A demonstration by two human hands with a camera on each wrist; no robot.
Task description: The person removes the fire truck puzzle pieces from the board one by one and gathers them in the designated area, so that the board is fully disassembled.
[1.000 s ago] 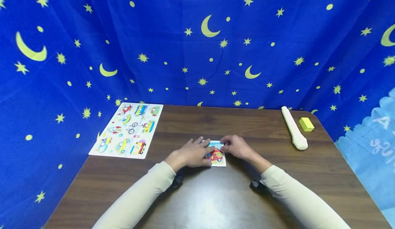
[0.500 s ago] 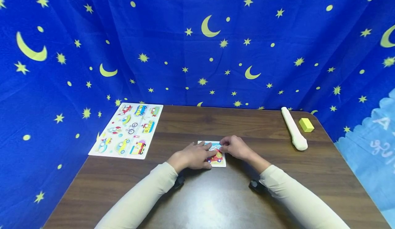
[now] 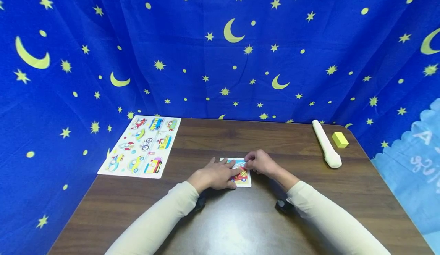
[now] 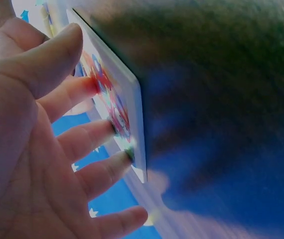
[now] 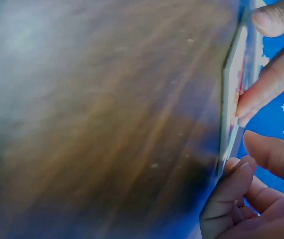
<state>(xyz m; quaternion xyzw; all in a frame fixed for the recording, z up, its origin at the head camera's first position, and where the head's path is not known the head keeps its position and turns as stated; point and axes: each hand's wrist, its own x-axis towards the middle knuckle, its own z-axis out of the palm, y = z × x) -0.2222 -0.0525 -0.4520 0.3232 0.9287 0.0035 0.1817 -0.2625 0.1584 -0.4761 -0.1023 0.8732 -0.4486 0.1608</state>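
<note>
A small white-bordered picture board point(image 3: 246, 183) with a red car lies flat on the table. My left hand point(image 3: 217, 174) is laid over its left side with fingers spread. In the left wrist view the left fingertips point(image 4: 107, 127) touch the picture, with the thumb near the edge. My right hand point(image 3: 262, 162) is at the board's upper right corner, fingers curled. In the right wrist view its thumb and index finger point(image 5: 269, 152) pinch at the corner of the board point(image 5: 227, 99). The hands cover part of the picture.
A large white vehicle puzzle board point(image 3: 142, 146) lies at the table's back left. At the back right are a long cream-coloured stick with a thick end point(image 3: 324, 142) and a yellow block point(image 3: 340, 139). A blue moon-and-star curtain point(image 3: 192, 49) hangs behind the brown table point(image 3: 292, 232).
My left hand has shifted slightly right and down over the picture, uncovering the board's top left corner. The right hand stays at the upper right corner, nearly still.
</note>
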